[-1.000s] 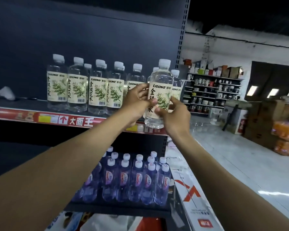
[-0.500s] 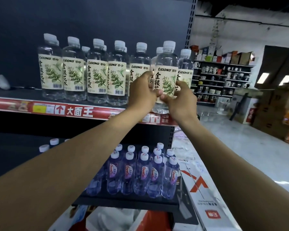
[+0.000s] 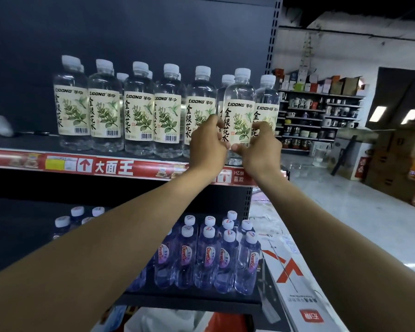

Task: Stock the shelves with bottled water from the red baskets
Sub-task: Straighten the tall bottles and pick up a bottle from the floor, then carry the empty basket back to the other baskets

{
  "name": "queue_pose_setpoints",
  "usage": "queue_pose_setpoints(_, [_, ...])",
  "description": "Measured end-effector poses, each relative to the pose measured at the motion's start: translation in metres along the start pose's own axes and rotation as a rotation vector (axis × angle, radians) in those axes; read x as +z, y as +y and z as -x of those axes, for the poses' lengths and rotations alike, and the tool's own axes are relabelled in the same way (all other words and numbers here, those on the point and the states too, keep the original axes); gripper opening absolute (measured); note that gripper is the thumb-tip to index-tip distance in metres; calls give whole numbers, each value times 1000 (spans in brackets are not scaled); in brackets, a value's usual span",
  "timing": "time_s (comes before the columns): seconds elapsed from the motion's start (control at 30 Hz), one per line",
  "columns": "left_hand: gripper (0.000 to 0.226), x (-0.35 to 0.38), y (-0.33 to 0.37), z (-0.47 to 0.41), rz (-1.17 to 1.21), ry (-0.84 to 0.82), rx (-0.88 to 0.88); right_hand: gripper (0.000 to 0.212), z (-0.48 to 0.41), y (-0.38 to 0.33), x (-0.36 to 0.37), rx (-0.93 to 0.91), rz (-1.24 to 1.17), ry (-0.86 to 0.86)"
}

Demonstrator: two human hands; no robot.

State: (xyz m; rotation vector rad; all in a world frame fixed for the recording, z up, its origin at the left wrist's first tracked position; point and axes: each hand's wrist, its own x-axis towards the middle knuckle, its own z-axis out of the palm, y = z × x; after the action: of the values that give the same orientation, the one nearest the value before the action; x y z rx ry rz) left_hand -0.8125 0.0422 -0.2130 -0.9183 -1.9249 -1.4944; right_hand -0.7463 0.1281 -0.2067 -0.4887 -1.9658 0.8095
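Observation:
A clear water bottle (image 3: 238, 109) with a cream flower label and white cap stands at the front edge of the upper shelf (image 3: 110, 167), near its right end. My left hand (image 3: 207, 146) holds its left side and my right hand (image 3: 261, 149) pinches its lower right side. A row of several matching bottles (image 3: 139, 111) fills the shelf to the left, and one more bottle (image 3: 267, 101) stands just right of it. A sliver of red basket (image 3: 219, 323) shows at the bottom, mostly hidden under the lower shelf.
The lower shelf (image 3: 189, 301) carries several small purple-tinted bottles (image 3: 205, 255). A white carton with red marks (image 3: 295, 279) lies to the right of it. Stacked cardboard boxes (image 3: 393, 161) and a far rack of kitchenware (image 3: 321, 118) stand across the open floor.
Both hands have carried the bottle from in front of the shelf edge back into the row, where it now stands. My view has moved closer to the shelf.

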Motion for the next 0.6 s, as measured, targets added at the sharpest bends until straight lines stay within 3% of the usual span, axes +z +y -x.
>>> queue_pose_setpoints(0.37, [26, -18, -9, 20, -129, -140, 0, 65, 13, -4, 5, -51, 116, 35])
queue_pose_setpoints(0.5, [35, -71, -29, 46, -588, -166, 138, 53, 51, -17, 23, -298, 242, 125])
queue_pose_setpoints(0.6, [43, -141, -56, 77, -992, -85, 159, 46, 90, -39, 53, -469, 206, -19])
